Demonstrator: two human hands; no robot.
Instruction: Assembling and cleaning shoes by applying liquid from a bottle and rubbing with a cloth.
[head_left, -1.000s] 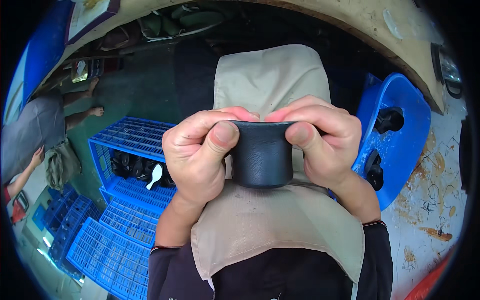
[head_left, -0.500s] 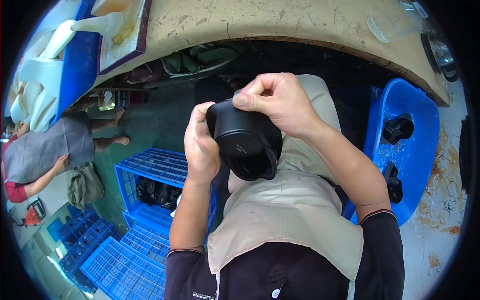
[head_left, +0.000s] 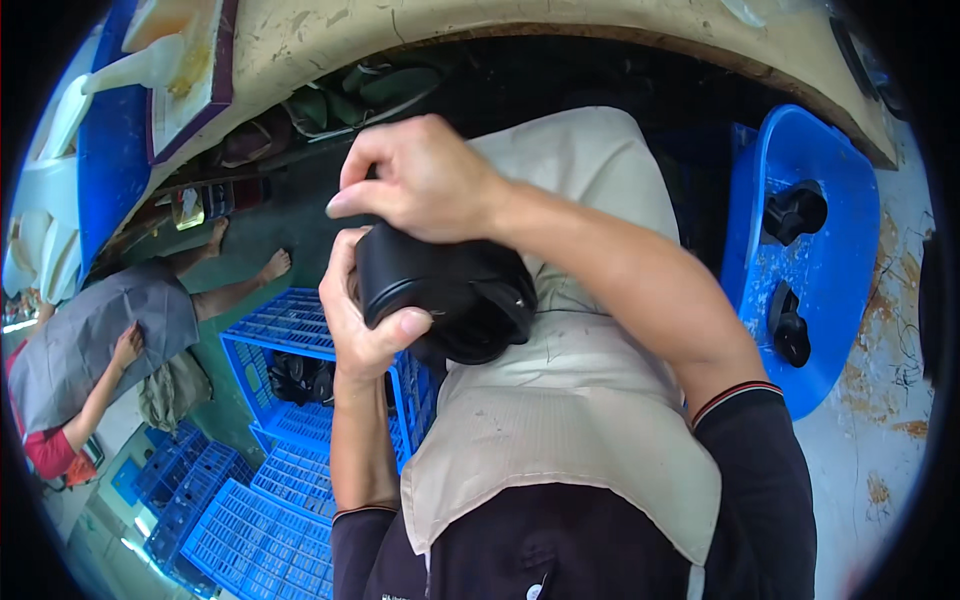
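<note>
My left hand (head_left: pixel 358 325) grips a black shoe (head_left: pixel 425 270) over my lap, its thumb lying along the rim of the opening. The shoe is tilted, so its dark inside faces me. Above the shoe's far left end, my right hand (head_left: pixel 425 180) is closed, with thumb and fingers drawn together. Anything held between those fingers is hidden. A beige apron (head_left: pixel 560 420) covers my lap beneath the shoe.
On the right stands a blue tub (head_left: pixel 868 230) holding black shoes (head_left: pixel 797 212). A worn table (head_left: pixel 520 15) curves across the far side. Blue crates (head_left: pixel 285 325), one with black items inside, stand at left. Another person (head_left: pixel 100 320) sits beyond them. White plastic pieces (head_left: pixel 50 195) fill a blue bin.
The shoe and both hands have shifted left in view, and the shoe has turned. My right hand has lifted from its pinch on the shoe's edge toward the far left. The view has shifted slightly.
</note>
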